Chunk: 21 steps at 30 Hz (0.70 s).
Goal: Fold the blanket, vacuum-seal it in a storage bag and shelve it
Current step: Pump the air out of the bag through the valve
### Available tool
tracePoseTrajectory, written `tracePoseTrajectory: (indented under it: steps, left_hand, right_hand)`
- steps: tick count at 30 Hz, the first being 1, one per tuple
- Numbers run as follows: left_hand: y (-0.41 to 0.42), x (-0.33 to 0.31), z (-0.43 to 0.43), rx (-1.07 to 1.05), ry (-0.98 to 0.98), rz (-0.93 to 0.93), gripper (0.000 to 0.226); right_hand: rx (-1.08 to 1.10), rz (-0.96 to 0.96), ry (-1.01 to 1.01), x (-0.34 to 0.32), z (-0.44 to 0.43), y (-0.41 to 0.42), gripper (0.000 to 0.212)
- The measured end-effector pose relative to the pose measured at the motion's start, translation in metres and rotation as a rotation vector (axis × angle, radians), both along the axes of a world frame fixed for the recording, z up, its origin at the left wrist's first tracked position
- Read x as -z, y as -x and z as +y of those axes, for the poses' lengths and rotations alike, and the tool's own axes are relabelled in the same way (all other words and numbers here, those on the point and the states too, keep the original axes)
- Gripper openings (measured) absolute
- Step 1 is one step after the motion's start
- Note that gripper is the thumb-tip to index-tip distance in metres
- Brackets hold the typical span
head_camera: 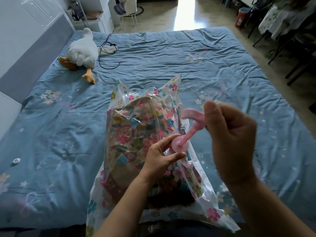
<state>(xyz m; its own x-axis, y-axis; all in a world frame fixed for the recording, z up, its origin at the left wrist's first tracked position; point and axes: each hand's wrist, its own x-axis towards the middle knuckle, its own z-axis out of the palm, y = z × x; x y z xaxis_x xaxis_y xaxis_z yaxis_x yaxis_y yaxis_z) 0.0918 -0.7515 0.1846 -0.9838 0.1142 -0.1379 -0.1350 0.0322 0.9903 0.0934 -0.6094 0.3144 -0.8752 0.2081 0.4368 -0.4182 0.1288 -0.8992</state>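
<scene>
Two hands at the bag's [174, 86] pump [186, 135]: left hand [159, 159] pinches its base, raised right hand [230, 139] grips its handle.

The storage bag [171, 93] is made of thin clear plastic, glossy and crinkled, with flowers printed along its edges. The blanket [135, 134] inside it is soft flowered cloth. The pump [189, 132] is moulded in smooth pink plastic with a dull sheen. The bed [171, 53] is covered in matt blue cloth, heavily creased. The toy goose [82, 52] is made of fluffy white plush. The floor [184, 14] is polished to a gloss.
</scene>
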Motion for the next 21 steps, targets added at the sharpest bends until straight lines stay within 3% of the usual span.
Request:
tracePoseTrajectory:
  steps: [5,7,11,13,17,19,21]
  left_hand:
    - [-0.005,-0.002,0.003,0.005,-0.021,0.012,0.056]
    - [-0.004,-0.002,0.002,0.006,-0.031,0.01,0.06]
    - [0.0,0.0,0.0,-0.003,-0.016,0.001,0.065]
    - [-0.001,0.0,0.001,-0.006,-0.029,0.001,0.068]
    - [-0.005,0.0,0.003,0.015,-0.028,0.008,0.059]
    - [-0.005,-0.001,0.002,0.015,-0.034,0.005,0.06]
    - [-0.003,-0.002,0.001,0.012,-0.029,-0.006,0.067]
  right_hand:
    - [-0.047,-0.367,-0.288,0.072,-0.004,-0.005,0.086]
    - [-0.04,-0.307,-0.297,0.061,0.001,-0.001,0.076]
    - [-0.023,-0.001,-0.045,-0.006,0.003,-0.002,0.069]
    - [-0.005,-0.013,-0.046,0.002,0.0,-0.005,0.07]
    - [-0.037,-0.337,-0.264,0.067,-0.005,-0.009,0.084]
    - [-0.029,-0.317,-0.271,0.066,-0.001,-0.007,0.076]
    - [-0.018,-0.157,-0.17,0.031,0.004,-0.006,0.067]
